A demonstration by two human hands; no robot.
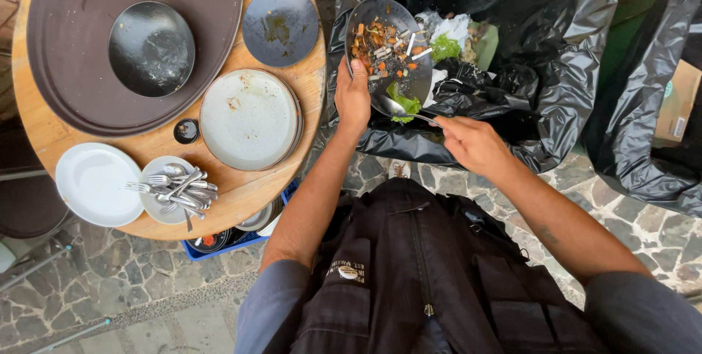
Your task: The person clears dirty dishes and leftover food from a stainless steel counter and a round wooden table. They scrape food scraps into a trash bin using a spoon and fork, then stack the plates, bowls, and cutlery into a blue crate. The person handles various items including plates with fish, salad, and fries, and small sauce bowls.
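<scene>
- Black plastic bin bag [556, 69], open mouth, sits just beyond both hands; food waste and crumpled paper already lie inside. Judgement: keep the scraping wholly over that opening so nothing drops on the stone floor [146, 281].
- Wooden round counter [307, 83] is to the left of the left fingers, carrying a large brown tray [73, 47] with a dark bowl [151, 48], a dark plate [281, 25], a stack of pale plates [248, 118], a white plate [95, 182] and a saucer piled with cutlery [179, 187].
- Dark plate with scraps [387, 47]: tilted over the bag, left hand [352, 98] under its near rim, fingers closed around the edge. Judgement: steeper tilt would let the carrot bits and bones slide with less scraping.
- Right hand [474, 145] just right of the left one, fingers closed on the handle of a spoon [398, 107]; its bowl touches the plate's lower edge by a lettuce leaf [404, 105].
- Judgement: sweep downhill towards the bag, away from the left fingers; firm rim grip, a greasy plate can slip.
</scene>
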